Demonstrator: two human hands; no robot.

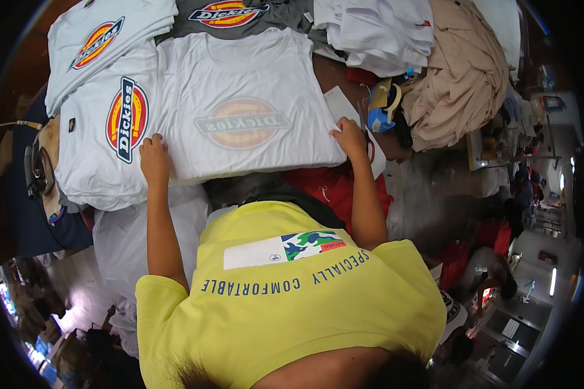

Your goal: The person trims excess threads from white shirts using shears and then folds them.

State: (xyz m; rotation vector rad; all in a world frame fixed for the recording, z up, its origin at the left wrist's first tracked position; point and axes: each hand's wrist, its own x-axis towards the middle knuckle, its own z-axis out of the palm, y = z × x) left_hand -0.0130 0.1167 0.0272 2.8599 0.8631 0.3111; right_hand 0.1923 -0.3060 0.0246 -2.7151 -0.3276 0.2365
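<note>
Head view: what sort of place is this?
Probably a garment workshop or packing room. Both hands, left hand and right hand, rest on a folded white T-shirt on a table heaped with more printed shirts, beside a beige fabric pile and clear plastic bags.

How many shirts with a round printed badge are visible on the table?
4. One face-down under both hands, one left of it, one top left, one grey at the top. The stacks may hide more.

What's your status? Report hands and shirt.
Left hand on white T-shirt's near left corner. Right hand on its near right corner. Shirt flat, logo showing through faintly. Nothing lying on it.
</note>
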